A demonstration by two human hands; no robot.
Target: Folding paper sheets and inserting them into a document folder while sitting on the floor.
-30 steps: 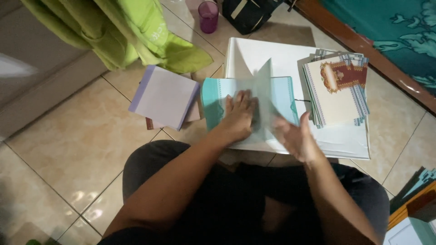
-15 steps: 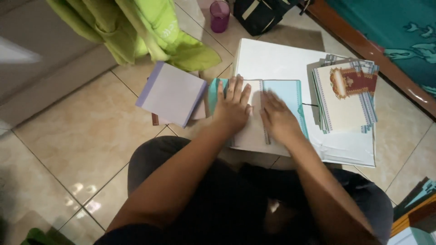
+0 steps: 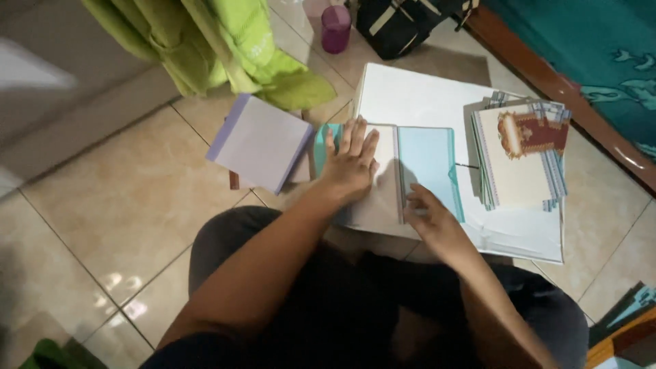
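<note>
A light teal open folder (image 3: 427, 164) lies on a large white board (image 3: 424, 96) on the tiled floor. My left hand (image 3: 350, 164) lies flat, fingers spread, on the folder's left half. My right hand (image 3: 430, 215) presses its fingers on the lower edge near the central fold. To the right rests a stack of printed cards (image 3: 523, 154) with a red and gold picture on top. A pale purple pad of paper (image 3: 260, 142) sits to the left of the folder.
A green cloth (image 3: 232, 48) hangs at the top left. A purple cup (image 3: 335, 29) and a black bag (image 3: 403, 24) stand at the far edge. A wooden bed edge (image 3: 567, 89) with teal bedding runs along the right. My crossed legs fill the foreground.
The raised flap of the folder has been folded down flat. My left hand has spread on the left half and my right hand has slid down to the lower edge by the fold.
</note>
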